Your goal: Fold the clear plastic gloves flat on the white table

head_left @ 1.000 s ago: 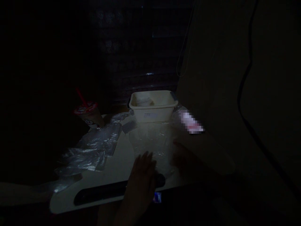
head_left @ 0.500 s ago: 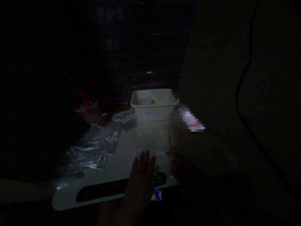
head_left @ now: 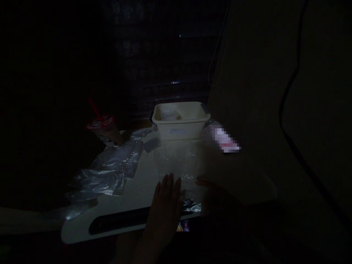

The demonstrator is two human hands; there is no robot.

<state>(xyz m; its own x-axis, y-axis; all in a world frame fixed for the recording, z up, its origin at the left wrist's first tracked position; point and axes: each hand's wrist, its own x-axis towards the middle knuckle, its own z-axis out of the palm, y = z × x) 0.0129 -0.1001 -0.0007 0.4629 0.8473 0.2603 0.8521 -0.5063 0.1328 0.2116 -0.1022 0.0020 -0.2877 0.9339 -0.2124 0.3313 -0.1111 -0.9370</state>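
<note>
The scene is very dark. My left hand (head_left: 166,196) lies flat, fingers stretched and slightly spread, on a clear plastic sheet or bag (head_left: 176,157) on a small white table (head_left: 143,187). At the right edge of that plastic is my right hand (head_left: 210,187), with at least one finger stretched toward the left hand. Deep shadow hides the rest of its fingers. Shiny crumpled plastic shows between the hands, over the right end of the table's dark slot (head_left: 121,222). A lit phone screen (head_left: 183,226) glows below the table edge.
A cream plastic basin (head_left: 180,130) with something pale and clear inside stands at the back. More clear plastic bags (head_left: 107,176) lie at the left, beside a drink cup (head_left: 106,134) with a red straw. A blurred pink-white item (head_left: 226,141) is at the right. A dark cable (head_left: 283,106) hangs farther right.
Shiny plastic now lies over the right end of the dark slot, which was bare before. The left hand stays almost still; the right hand has shifted slightly and is darker. The phone picture has changed.
</note>
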